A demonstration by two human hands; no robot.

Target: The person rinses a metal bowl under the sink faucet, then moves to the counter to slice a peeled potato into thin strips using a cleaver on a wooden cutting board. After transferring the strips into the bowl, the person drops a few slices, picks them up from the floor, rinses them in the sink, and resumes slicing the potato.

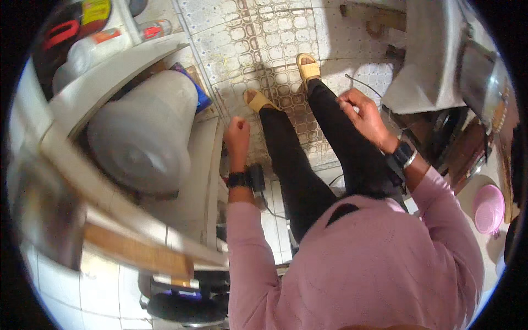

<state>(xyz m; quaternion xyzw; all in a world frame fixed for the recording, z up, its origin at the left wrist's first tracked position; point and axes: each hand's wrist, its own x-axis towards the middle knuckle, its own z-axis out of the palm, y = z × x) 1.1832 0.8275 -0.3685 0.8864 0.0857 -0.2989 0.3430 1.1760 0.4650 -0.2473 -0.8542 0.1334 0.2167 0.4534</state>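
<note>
My left hand (pixel 237 135) is raised in front of me beside the shelf's edge, its fingers curled, with nothing seen in it. My right hand (pixel 362 115) hangs over my right leg, fingers bent; a small pale spot shows between thumb and fingers, and I cannot tell whether it is a held thing. Black bands are on both wrists. Left of my left hand, a large translucent plastic container (pixel 144 132) lies in a shelf compartment near a blue packet (pixel 202 97). Yellow sandals (pixel 308 68) are on my feet on the tiled floor (pixel 284 37).
Bottles (pixel 95 49) stand on the upper left of the pale shelf unit (pixel 123 68). To the right are a whitish cloth or cover (pixel 429 62), a thin black cable (pixel 365 86) and a pink plastic basket (pixel 489 208). Black pans (pixel 185 307) sit at the lower left.
</note>
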